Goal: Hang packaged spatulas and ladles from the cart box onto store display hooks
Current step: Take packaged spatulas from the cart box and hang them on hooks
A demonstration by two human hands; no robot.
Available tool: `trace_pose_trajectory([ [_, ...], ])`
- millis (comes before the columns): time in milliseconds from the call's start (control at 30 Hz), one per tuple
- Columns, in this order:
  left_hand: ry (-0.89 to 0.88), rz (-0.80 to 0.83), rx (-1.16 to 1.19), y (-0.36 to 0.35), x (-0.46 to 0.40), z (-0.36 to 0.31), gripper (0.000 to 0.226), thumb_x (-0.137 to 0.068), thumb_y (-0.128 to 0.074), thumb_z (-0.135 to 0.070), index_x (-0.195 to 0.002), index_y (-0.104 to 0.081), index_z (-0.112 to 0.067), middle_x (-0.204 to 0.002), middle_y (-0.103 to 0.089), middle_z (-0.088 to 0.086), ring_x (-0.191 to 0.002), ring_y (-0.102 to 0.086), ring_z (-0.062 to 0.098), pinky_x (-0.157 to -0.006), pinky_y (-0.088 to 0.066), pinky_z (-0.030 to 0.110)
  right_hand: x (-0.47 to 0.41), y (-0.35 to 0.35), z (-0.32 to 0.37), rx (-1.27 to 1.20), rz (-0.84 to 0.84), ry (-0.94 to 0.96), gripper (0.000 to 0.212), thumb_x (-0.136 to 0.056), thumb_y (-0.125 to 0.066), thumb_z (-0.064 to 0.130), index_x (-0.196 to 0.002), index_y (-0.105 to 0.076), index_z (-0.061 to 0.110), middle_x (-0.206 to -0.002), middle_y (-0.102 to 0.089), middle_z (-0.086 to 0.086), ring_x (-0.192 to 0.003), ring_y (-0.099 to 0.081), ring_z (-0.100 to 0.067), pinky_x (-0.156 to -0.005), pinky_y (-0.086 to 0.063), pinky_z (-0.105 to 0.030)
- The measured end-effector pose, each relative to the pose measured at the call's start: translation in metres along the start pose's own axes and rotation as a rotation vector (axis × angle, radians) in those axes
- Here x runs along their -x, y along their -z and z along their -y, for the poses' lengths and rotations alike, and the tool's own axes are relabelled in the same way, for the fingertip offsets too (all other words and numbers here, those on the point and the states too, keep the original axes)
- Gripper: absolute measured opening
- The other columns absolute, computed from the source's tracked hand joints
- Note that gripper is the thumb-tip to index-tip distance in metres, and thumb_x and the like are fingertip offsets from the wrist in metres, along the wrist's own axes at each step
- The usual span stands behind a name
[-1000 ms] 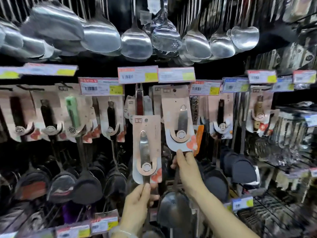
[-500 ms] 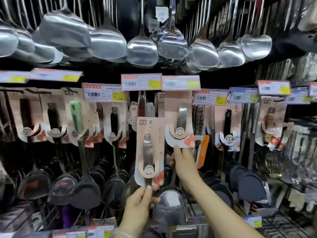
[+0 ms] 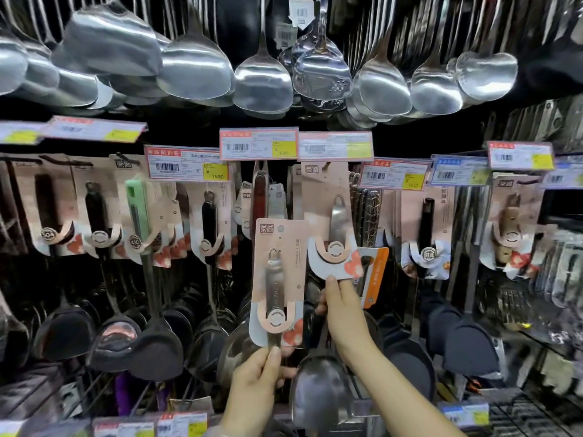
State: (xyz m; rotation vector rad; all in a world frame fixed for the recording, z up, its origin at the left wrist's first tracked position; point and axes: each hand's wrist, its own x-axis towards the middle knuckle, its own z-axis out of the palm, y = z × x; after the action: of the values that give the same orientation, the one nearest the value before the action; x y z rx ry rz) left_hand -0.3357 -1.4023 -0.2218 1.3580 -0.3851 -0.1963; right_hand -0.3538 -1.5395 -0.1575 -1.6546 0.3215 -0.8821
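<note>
Steel ladles (image 3: pixel 262 80) above price tags (image 3: pixel 258 145)

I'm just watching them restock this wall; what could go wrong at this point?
The left hand pinches only the bottom of the carded utensil, so its top may wobble and miss the hook. The right hand lifts the hanging card; it might slip off. Neighbouring packs crowd close and could snag.

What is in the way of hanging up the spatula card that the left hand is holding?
The left hand holds the packaged spatula below the hook row. An already hung card, touched at its bottom by the right hand, hangs just to its right. The hook itself cannot be made out.
</note>
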Motion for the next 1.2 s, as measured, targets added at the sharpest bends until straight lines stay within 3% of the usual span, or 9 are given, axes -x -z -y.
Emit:
trace_pose_trajectory([
  [233,-0.011,0.010,0.007,-0.006,0.000,-0.003,0.027,-0.094,-0.046,-0.009,-0.081,-0.070,-0.014,-0.066,-0.073,-0.009,-0.056,-0.065,0.004,-0.052,-0.047,0.011,0.006,0.005,0.007,-0.008,0.020,-0.013,0.027,-0.098,-0.038,0.032,-0.076,-0.050,0.022,-0.073,-0.051,0.002,-0.072,-0.049,-0.013,-0.073,-0.041,-0.026],
  [400,-0.002,0.008,-0.008,-0.009,-0.001,-0.001,0.026,-0.093,-0.047,-0.012,-0.083,-0.071,-0.016,-0.057,-0.071,-0.002,-0.056,-0.064,0.001,-0.052,-0.045,0.008,0.012,0.013,0.007,-0.034,0.119,-0.021,0.020,-0.096,-0.042,0.008,-0.077,-0.046,0.014,-0.073,-0.050,0.003,-0.070,-0.048,-0.008,-0.069,-0.041,-0.019],
  [533,-0.029,-0.004,-0.009,-0.009,-0.003,0.002,0.029,-0.093,-0.048,-0.011,-0.078,-0.071,-0.021,-0.060,-0.072,0.001,-0.056,-0.065,0.000,-0.052,-0.046,0.009,0.012,0.018,0.006,-0.016,0.090,0.026,0.016,-0.094,-0.042,-0.002,-0.083,-0.054,-0.002,-0.071,-0.058,0.000,-0.056,-0.056,0.007,-0.061,-0.044,-0.006],
  [667,-0.033,0.009,-0.035,-0.007,-0.005,0.005,0.028,-0.093,-0.048,-0.013,-0.080,-0.072,-0.023,-0.065,-0.073,-0.003,-0.060,-0.066,0.002,-0.055,-0.047,0.013,0.008,0.020,0.010,-0.226,0.051,0.044,0.011,-0.091,-0.046,-0.007,-0.097,-0.055,-0.006,-0.077,-0.067,-0.007,-0.063,-0.066,-0.001,-0.066,-0.054,-0.015],
  [800,-0.009,0.009,0.004,-0.005,-0.005,0.006,0.027,-0.093,-0.048,-0.011,-0.082,-0.072,-0.015,-0.060,-0.071,0.000,-0.054,-0.064,0.003,-0.052,-0.048,0.014,0.006,0.017,0.015,-0.386,0.048,0.049,0.026,-0.090,-0.045,-0.011,-0.102,-0.051,0.011,-0.076,-0.070,-0.005,-0.064,-0.068,-0.008,-0.067,-0.056,-0.018],
  [967,-0.014,-0.004,0.041,-0.004,-0.003,0.003,0.028,-0.093,-0.049,-0.009,-0.077,-0.071,-0.016,-0.059,-0.071,0.003,-0.052,-0.063,0.005,-0.055,-0.048,0.023,0.005,0.014,0.023,-0.421,0.119,0.058,0.039,-0.089,-0.045,-0.014,-0.110,-0.049,0.019,-0.076,-0.071,-0.005,-0.069,-0.070,-0.013,-0.069,-0.057,-0.022],
  [1033,-0.028,0.000,0.024,-0.003,-0.003,0.001,0.027,-0.092,-0.049,-0.010,-0.078,-0.071,-0.016,-0.059,-0.071,0.004,-0.051,-0.062,0.002,-0.055,-0.049,0.019,0.004,0.014,0.026,-0.383,0.142,0.053,0.036,-0.089,-0.047,-0.011,-0.106,-0.051,0.021,-0.075,-0.072,-0.004,-0.068,-0.070,-0.012,-0.068,-0.058,-0.026],
  [1133,-0.038,0.011,0.019,-0.003,-0.004,0.002,0.025,-0.093,-0.049,-0.013,-0.082,-0.071,-0.017,-0.061,-0.071,0.008,-0.058,-0.065,0.006,-0.057,-0.048,0.018,-0.001,0.015,0.032,-0.349,0.152,0.033,0.030,-0.090,-0.047,-0.009,-0.098,-0.055,0.018,-0.075,-0.070,-0.003,-0.066,-0.070,-0.012,-0.068,-0.057,-0.029],
  [1200,-0.029,0.015,0.036,-0.005,-0.005,0.004,0.025,-0.093,-0.048,-0.014,-0.085,-0.072,-0.015,-0.066,-0.072,0.011,-0.068,-0.069,0.015,-0.059,-0.048,0.020,-0.007,0.016,0.037,-0.345,0.161,0.026,0.031,-0.090,-0.047,-0.009,-0.103,-0.053,0.018,-0.074,-0.070,-0.004,-0.065,-0.069,-0.012,-0.067,-0.058,-0.027],
])
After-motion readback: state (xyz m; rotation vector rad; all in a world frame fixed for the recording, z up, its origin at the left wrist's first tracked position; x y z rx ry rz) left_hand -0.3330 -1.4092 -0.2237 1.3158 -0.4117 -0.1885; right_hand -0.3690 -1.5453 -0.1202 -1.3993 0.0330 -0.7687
